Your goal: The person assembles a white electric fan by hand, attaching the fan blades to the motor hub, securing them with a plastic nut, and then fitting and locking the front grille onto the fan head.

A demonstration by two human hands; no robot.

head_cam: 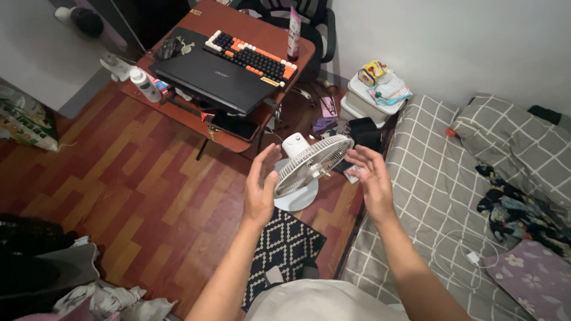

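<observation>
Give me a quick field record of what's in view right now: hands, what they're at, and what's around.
setting: bedroom, wooden floor
left hand: open, at the left edge of the fan's grille, contact unclear
right hand: open, beside the grille's right edge, holding nothing
fan: small, white, on a round base on the floor, head tilted upward
behind fan: low red-brown table with closed black laptop and orange-and-black keyboard
right: bed with grey checked cover
below: black patterned mat

At the frame's centre you see a small white fan (309, 163) standing on the wooden floor, its round grille tilted upward, on a round base.
</observation>
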